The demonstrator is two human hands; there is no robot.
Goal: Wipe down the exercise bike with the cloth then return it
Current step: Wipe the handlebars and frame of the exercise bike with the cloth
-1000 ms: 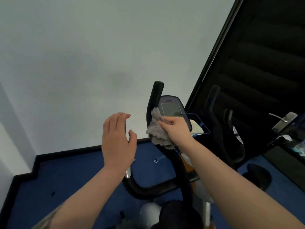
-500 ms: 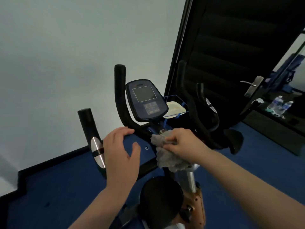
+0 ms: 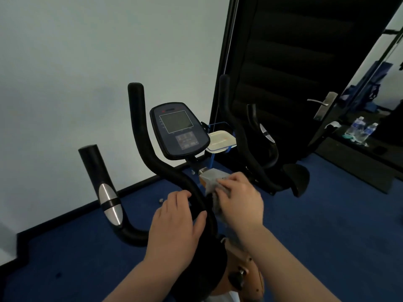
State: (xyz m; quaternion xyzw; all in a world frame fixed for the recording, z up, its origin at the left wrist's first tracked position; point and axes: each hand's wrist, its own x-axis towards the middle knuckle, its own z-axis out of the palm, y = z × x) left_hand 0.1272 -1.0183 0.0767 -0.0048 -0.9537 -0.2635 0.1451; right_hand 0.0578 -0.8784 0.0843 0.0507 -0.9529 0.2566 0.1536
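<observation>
Our left hand (image 3: 174,216) curls around the padded black handlebar (image 3: 172,171) of the exercise bike (image 3: 181,131). Our right hand (image 3: 239,201) presses the crumpled grey cloth (image 3: 212,178) against the stem below the glossy console, fingers bent over it.

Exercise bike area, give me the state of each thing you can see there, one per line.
Console screen: blank, unlit.
Cloth: bunched, pressed against the bike's stem.
Right hand: gripping the cloth.
Left hand: curled around the handlebar.
Door: open.
Water bottles: upright.
</observation>
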